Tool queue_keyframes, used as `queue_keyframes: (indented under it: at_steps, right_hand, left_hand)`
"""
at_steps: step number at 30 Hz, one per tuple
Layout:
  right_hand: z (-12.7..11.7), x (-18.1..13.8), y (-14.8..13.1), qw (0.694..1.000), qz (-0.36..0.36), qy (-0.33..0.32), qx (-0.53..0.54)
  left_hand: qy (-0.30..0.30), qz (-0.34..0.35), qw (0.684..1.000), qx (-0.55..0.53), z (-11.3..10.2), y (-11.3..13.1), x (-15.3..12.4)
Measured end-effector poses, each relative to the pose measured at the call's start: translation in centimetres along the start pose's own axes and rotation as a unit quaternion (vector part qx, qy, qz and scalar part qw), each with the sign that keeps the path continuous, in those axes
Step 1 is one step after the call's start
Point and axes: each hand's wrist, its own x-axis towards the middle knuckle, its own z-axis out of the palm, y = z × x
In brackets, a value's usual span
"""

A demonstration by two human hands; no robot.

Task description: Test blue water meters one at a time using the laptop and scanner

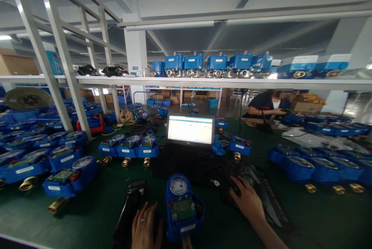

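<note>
In the head view, a blue water meter (186, 206) with a round dial and an open electronics bay stands right in front of me. Between it and a black handheld scanner (129, 202), my left hand (147, 223) lies on the green tabletop, fingers stretched out and holding nothing. A ring shows on one of its fingers. My right hand (247, 198) rests over a black computer mouse (235, 185) on a dark printed mouse pad (267, 198). Behind the meter, an open laptop (190, 129) has a lit screen with a table-like page on it.
Many blue meters (65, 156) crowd the left side, and another row (322, 163) stands at right. Three meters (128, 146) sit left of the laptop. A shelf (186, 82) above carries more meters. Across the table, a co-worker (267, 105) handles something.
</note>
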Motion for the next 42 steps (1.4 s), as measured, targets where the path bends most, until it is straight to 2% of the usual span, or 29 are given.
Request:
queue_keyframes:
  at_steps: [3, 6, 10, 13, 16, 21, 33, 40, 42]
  right_hand:
    - [0.2, 0.0, 0.1, 1.0, -0.002, -0.003, 0.001]
    - [0.2, 0.0, 0.2, 1.0, -0.005, -0.007, -0.002]
    - [-0.2, -0.1, -0.1, 1.0, -0.001, -0.012, -0.01]
    - [-0.6, -0.1, -0.4, 1.0, 0.002, -0.016, -0.012]
    - [-0.8, -0.1, -0.6, 1.0, 0.006, -0.02, -0.012]
    - [-0.2, -0.1, -0.2, 1.0, 0.002, -0.011, -0.005]
    - [1.2, 0.0, 1.2, 0.999, -0.039, 0.005, 0.02]
    - [1.0, 0.0, 0.9, 0.999, -0.039, -0.003, 0.02]
    - [1.0, 0.0, 0.9, 0.999, -0.034, -0.005, 0.016]
  left_hand:
    - [0.004, 0.016, 1.0, -0.006, 0.1, -0.3, -0.1]
    - [0.016, -0.009, 1.0, -0.01, 0.1, -0.2, 0.0]
    - [0.012, 0.01, 0.999, -0.028, -0.1, 0.0, 0.2]
    - [0.023, -0.019, 0.999, -0.027, 0.0, 0.4, 0.1]
    - [0.028, -0.021, 0.999, -0.021, 0.1, 0.6, 0.0]
    - [0.014, 0.005, 1.0, -0.024, -0.1, 0.3, 0.1]
    - [-0.015, -0.05, 0.99, -0.135, -1.1, 1.3, 0.5]
    - [-0.02, -0.05, 0.994, -0.1, -1.3, 1.4, 0.5]
    - [-0.027, -0.022, 0.996, -0.078, -1.4, 0.9, 0.5]
